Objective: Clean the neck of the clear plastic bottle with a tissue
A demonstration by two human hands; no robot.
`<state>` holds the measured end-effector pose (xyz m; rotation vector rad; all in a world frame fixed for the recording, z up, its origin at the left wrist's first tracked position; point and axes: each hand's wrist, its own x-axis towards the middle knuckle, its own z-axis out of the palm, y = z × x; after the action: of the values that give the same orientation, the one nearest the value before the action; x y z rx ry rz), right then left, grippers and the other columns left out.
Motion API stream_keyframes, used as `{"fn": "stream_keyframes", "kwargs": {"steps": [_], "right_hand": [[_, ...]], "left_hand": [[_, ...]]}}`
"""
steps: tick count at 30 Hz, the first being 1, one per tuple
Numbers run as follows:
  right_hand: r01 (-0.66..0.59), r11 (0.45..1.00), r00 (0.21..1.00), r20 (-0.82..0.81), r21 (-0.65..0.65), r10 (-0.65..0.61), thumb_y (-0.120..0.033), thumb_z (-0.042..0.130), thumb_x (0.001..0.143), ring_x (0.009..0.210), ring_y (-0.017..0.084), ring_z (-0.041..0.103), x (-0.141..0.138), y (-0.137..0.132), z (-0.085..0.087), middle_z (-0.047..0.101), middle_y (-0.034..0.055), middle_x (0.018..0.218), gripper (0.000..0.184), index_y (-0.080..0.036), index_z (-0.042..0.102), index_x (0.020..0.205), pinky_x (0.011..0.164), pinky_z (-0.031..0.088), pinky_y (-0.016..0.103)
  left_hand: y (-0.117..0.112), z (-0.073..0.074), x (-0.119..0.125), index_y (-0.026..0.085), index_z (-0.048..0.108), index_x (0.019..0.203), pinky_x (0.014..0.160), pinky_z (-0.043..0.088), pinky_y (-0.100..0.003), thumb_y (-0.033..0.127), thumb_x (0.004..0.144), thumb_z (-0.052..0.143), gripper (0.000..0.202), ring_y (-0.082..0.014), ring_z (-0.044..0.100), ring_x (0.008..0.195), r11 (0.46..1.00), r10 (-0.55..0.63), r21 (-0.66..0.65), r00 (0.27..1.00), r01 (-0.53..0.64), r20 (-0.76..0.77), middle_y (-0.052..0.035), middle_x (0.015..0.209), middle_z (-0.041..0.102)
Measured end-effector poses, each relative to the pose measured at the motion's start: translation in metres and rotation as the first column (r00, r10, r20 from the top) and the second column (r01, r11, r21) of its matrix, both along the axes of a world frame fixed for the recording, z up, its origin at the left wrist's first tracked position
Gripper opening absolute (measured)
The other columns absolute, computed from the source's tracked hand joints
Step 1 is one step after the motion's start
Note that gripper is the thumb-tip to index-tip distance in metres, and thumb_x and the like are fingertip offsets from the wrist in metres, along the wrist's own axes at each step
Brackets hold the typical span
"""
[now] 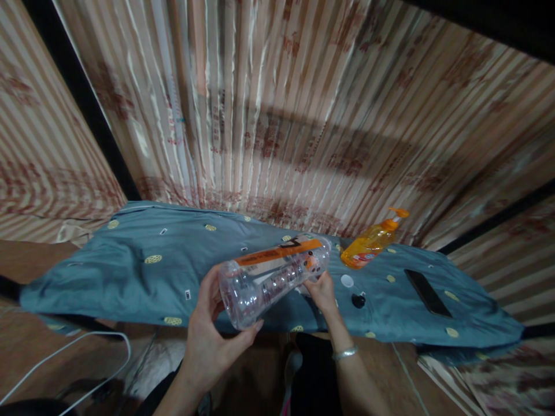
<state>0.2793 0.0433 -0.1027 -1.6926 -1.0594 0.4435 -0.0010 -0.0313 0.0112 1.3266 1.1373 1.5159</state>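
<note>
A clear plastic bottle (271,277) with an orange and white label lies tilted between my two hands, above the cloth-covered table. My left hand (217,323) grips its wide bottom end, thumb below and fingers behind. At the other end, my right hand (321,292) is closed at the bottle's underside near the neck; its fingertips are partly hidden behind the plastic. No liquid shows inside. Close to my right hand, a white round disc (347,281) and a small black object (358,300) rest on the blue-green cloth (130,260).
An orange pump bottle (368,245) of yellow liquid stands toward the back right. A dark phone (428,293) lies at the right. Striped curtains (277,115) hang behind the table, with black poles (95,127) at the sides. A white cable (125,346) loops at lower left.
</note>
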Motion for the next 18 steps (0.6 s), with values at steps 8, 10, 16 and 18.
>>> {"fn": "stream_keyframes", "kwargs": {"steps": [8,10,16,18], "right_hand": [[-0.015,1.000,1.000,-0.012,0.026,0.015,-0.049,0.080,0.063,0.089,0.036,0.083,-0.0010,-0.0009,0.0014,0.087,0.0130,0.096,0.048,-0.023,0.069,0.101,0.088,0.066,0.052],[-0.021,0.999,1.000,-0.018,0.027,0.021,-0.050,0.080,0.063,0.091,0.037,0.082,-0.0006,-0.0009,0.0012,0.087,0.0122,0.095,0.050,-0.023,0.069,0.104,0.088,0.066,0.053],[-0.020,1.000,1.000,-0.014,0.008,0.020,-0.050,0.078,0.063,0.093,0.037,0.083,-0.0007,-0.0018,0.0039,0.087,0.0140,0.096,0.052,-0.022,0.069,0.106,0.085,0.067,0.048],[-0.021,1.000,1.000,-0.013,0.006,0.021,-0.049,0.077,0.063,0.093,0.037,0.083,-0.0018,-0.0021,0.0055,0.087,0.0141,0.097,0.052,-0.021,0.069,0.106,0.085,0.067,0.048]], "left_hand": [[0.0001,-0.0007,0.0000,0.024,0.056,0.149,0.110,0.060,-0.042,0.034,0.074,0.088,0.083,-0.0287,0.075,0.129,1.000,0.000,0.017,1.000,0.000,-0.006,-0.0105,0.143,0.076],[0.0000,-0.0012,0.0000,0.025,0.057,0.149,0.110,0.059,-0.042,0.034,0.074,0.088,0.082,-0.0290,0.076,0.129,1.000,-0.001,0.020,1.000,0.001,-0.008,-0.0096,0.142,0.077],[-0.0002,-0.0023,0.0002,0.024,0.055,0.151,0.112,0.059,-0.042,0.034,0.074,0.088,0.084,-0.0292,0.075,0.131,1.000,0.004,0.020,1.000,-0.004,-0.012,-0.0103,0.144,0.076],[0.0001,-0.0027,0.0002,0.023,0.055,0.150,0.112,0.059,-0.043,0.035,0.075,0.089,0.084,-0.0304,0.075,0.130,1.000,0.006,0.024,1.000,-0.005,-0.017,-0.0113,0.143,0.076]]}}
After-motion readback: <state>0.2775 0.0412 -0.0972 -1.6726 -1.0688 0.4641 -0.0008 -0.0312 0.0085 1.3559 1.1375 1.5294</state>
